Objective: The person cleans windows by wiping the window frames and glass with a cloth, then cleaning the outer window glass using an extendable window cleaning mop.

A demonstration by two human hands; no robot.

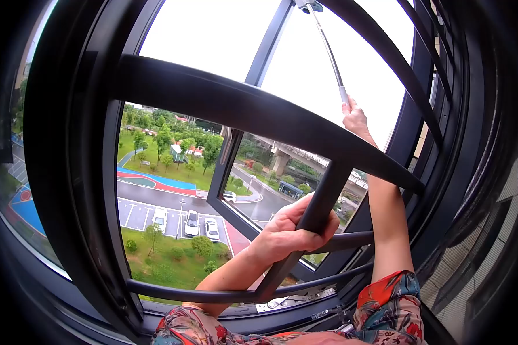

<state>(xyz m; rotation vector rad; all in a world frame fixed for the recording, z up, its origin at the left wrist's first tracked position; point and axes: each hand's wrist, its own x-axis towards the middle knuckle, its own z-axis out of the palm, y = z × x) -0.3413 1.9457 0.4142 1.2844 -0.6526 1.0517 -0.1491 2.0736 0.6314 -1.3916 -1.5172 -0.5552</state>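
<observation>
My left hand point(288, 230) is wrapped round a dark upright bar point(328, 190) of the window guard, below its thick crossbar point(230, 103). My right arm reaches up and outside, past the crossbar. At its end my right hand point(355, 119) is closed round the pale grip of a long-handled window cleaner point(330, 49). The cleaner's thin metal pole slants up to the left. Its head point(309, 6) is at the top edge of the view, partly cut off, near the glass of the open window sash point(269, 43).
Dark curved bars point(385, 46) arch over the upper right, and a lower rail point(190, 295) crosses beneath my left forearm. A metal hinge point(296, 300) lies along the sill. Far below, outside, are parked cars point(191, 223), a road, trees and an overpass point(282, 152).
</observation>
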